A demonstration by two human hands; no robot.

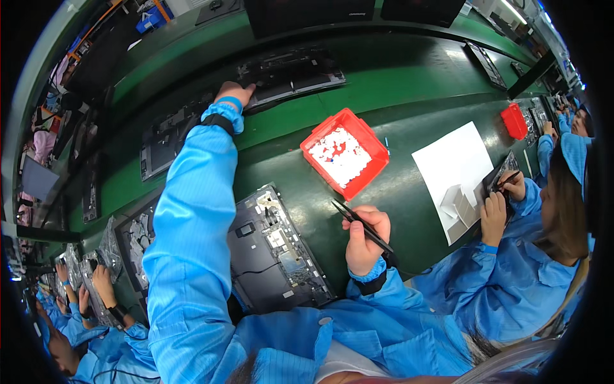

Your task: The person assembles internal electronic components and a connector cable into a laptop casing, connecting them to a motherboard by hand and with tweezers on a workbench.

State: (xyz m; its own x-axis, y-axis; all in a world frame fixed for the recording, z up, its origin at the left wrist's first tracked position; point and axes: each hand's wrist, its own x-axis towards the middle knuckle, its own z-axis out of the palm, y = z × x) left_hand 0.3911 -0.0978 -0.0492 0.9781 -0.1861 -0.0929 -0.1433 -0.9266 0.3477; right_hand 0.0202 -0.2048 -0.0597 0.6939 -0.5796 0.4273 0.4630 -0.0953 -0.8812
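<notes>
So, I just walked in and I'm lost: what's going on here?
The person's left hand is at the left end of an opened laptop chassis across the green bench. The right hand holds black tweezers, tips near a red bin of small white pieces. Another opened chassis lies nearer, left of the tweezers.

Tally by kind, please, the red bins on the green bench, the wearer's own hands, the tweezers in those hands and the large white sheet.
Red bins: 2
Wearer's left hand and right hand: 2
Black tweezers: 1
Large white sheet: 1
Total: 6
</notes>
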